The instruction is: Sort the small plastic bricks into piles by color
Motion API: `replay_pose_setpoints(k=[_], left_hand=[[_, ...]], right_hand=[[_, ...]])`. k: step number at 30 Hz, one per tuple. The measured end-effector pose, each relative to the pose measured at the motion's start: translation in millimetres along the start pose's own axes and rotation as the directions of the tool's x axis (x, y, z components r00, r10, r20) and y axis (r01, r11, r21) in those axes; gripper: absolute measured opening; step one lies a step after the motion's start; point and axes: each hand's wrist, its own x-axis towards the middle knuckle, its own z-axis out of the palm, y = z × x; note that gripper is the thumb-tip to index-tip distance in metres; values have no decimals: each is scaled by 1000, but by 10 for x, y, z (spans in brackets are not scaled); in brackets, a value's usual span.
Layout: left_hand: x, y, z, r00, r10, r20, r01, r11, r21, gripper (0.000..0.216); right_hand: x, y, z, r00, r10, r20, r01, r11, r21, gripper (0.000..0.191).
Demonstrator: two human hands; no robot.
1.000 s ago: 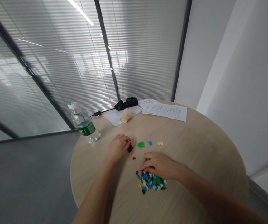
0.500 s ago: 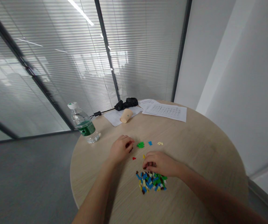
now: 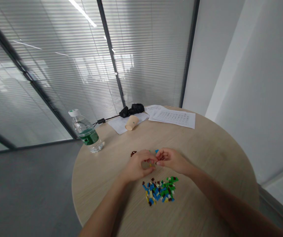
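The desk [image 3: 215,151] is bounded by a curved edge, seen at center left, upper center and along the right of the frame. A broad stretch of wood grain is shown right of center, above the right forearm. The far rim is occupied by a bottle [image 3: 85,132] at left, and a cup [image 3: 132,122] and papers [image 3: 174,118] at upper center.

Both forearms are extended from the bottom edge, and the fingertips are brought together near the center. The left hand [image 3: 137,166] is curved, with a gap left between thumb and fingers; the right hand [image 3: 173,160] is half curled, its thumb close to its index. A tiny dark speck is seen where they meet; whether it is gripped by either cannot be told.

The mixed pile of bricks [image 3: 159,191] is spread just below both hands, apart from the fingers. Brown bricks [image 3: 133,153] are placed just above the left hand, and a yellow brick [image 3: 150,165] is glimpsed through its gap.
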Motion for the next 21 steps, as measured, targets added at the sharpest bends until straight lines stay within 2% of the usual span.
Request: replay_pose_setpoints(k=[3, 6, 9, 12, 14, 18, 21], left_hand=[[4, -27, 40, 998, 32, -52, -32, 999, -3, 6], [9, -50, 54, 993, 66, -96, -67, 998, -6, 9], [15, -54, 24, 994, 30, -109, -29, 1000, 11, 12], [4, -101, -79, 988, -66, -142, 80, 992, 97, 16], [-22, -176, -181, 966, -156, -207, 194, 965, 178, 18], [-99, -355, -352, 910, -332, -249, 404, 844, 352, 16], [-138, -420, -386, 869, -430, -245, 494, 766, 410, 17]], right_hand=[[-14, -27, 18, 999, 44, 17, -45, 997, 67, 34], [-26, -45, 38, 998, 63, 21, -65, 994, 91, 36], [-19, -31, 30, 999, 52, -1, -51, 995, 82, 36], [-1, 1, -5, 998, 42, -46, -40, 998, 46, 35], [8, 11, -32, 995, 41, -86, -41, 999, 6, 32], [11, 3, -53, 989, 32, -144, -40, 998, -51, 25], [9, 6, -41, 988, 16, -154, -27, 997, -71, 21]])
